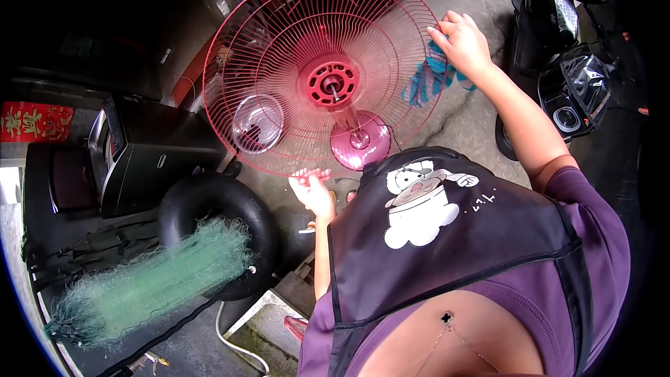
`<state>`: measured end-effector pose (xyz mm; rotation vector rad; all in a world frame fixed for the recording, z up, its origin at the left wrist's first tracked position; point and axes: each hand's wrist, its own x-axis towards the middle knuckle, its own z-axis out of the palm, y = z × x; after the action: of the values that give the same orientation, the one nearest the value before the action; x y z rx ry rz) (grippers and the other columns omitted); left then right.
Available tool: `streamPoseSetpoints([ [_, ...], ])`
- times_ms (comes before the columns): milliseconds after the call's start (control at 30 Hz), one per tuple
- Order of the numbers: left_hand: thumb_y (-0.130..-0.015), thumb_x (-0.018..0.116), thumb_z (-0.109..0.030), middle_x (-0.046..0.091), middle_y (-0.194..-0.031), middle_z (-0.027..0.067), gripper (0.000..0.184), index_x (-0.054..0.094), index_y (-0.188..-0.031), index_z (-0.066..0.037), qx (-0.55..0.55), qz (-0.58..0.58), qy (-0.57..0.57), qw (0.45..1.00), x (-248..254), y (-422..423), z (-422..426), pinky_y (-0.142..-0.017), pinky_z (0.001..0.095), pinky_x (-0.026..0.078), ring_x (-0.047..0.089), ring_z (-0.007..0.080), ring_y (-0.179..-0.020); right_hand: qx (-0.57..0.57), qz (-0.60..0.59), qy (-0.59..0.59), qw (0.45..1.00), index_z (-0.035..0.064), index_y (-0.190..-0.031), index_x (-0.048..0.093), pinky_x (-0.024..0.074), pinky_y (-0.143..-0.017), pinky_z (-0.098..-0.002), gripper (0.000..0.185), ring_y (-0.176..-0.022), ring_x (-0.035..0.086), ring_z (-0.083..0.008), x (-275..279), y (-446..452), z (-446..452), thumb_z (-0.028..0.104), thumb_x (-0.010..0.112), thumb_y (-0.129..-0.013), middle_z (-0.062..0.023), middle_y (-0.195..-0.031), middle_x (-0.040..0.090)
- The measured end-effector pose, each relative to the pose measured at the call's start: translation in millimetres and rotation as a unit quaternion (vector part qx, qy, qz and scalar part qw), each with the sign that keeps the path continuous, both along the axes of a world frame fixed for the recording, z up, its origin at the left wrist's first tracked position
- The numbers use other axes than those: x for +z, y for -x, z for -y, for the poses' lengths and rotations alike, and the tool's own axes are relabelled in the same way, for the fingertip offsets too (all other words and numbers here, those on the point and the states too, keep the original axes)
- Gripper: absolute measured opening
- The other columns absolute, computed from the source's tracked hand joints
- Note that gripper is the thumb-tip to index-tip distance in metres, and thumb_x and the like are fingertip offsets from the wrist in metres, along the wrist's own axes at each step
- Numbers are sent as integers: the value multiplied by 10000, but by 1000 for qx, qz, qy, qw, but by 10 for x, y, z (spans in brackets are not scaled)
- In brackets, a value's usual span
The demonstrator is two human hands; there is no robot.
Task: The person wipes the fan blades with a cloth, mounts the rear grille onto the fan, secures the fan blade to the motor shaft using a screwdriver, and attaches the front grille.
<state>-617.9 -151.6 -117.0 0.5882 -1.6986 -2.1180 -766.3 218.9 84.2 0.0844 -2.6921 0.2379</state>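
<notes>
the right hand (462, 45) has its fingers bent narrow upon the rim of the red fan grille (322, 54), with the thumb close against them, so it holds this rim. the left hand (314, 195) is at the near edge of the same grille; its fingertips reach to the rim, but i cannot tell whether they press it or only support it. the grille is therefore between the fingers of both hands, its open side toward the person.

inside it, well apart from all fingers, is a red hub ring (315, 85), and from its middle comes out a bare metal shaft (334, 89). the pink base (360, 150) is on the floor, beyond the left fingers and to their right.

in my judgement the assembly is only partial: the grille is around the shaft, but no blades sit there and no front cover closes it. if the grille is fixed firmly, i cannot see.

through the wires, a clear round piece (258, 123) shows, beyond the left fingers and to their left. a blue leaf-like thing (427, 78) lies just below the right fingers in the view; what it is, i cannot say.
</notes>
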Motion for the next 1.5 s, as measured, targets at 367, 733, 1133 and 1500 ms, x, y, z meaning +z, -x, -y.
streamPoseSetpoints([
  [367, -920, 472, 71, 544, -909, 139, 163, 412, -1052, -4, 10, 27, -3, 1000, -53, 32, -61, -545, 316, 591, 651, 227, -671, 2, 2, -28, 1000, 104, -829, 706, 505, -785, -418, 307, -907, 563, -287, 212, -45, 78, 375, 588, -912, -44, -906, 595],
  [733, -888, 463, 45, 513, -943, 125, 181, 415, -1055, -1, 40, 18, 6, 999, 201, -13, -71, -563, 292, 586, 630, 194, -685, -12, 32, -21, 999, 99, -838, 701, 507, -800, -413, 329, -924, 569, -282, 211, 70, 25, 394, 578, -917, -44, -929, 598],
  [1133, -914, 476, 77, 524, -958, 156, 241, 382, -1131, 31, -20, 63, 3, 998, -66, 70, -44, -583, 300, 590, 663, 231, -668, -12, 8, -46, 999, 98, -830, 700, 506, -789, -414, 323, -919, 562, -281, 201, 38, 68, 388, 586, -913, -45, -913, 589],
  [1500, -931, 483, 66, 540, -918, 160, 205, 374, -1096, 12, -29, 50, 14, 998, -344, 305, -23, -559, 308, 590, 667, 253, -642, 4, -49, -80, 996, 106, -774, 703, 523, -725, -426, 309, -865, 576, -290, 189, 29, 84, 376, 610, -893, -38, -867, 592],
])
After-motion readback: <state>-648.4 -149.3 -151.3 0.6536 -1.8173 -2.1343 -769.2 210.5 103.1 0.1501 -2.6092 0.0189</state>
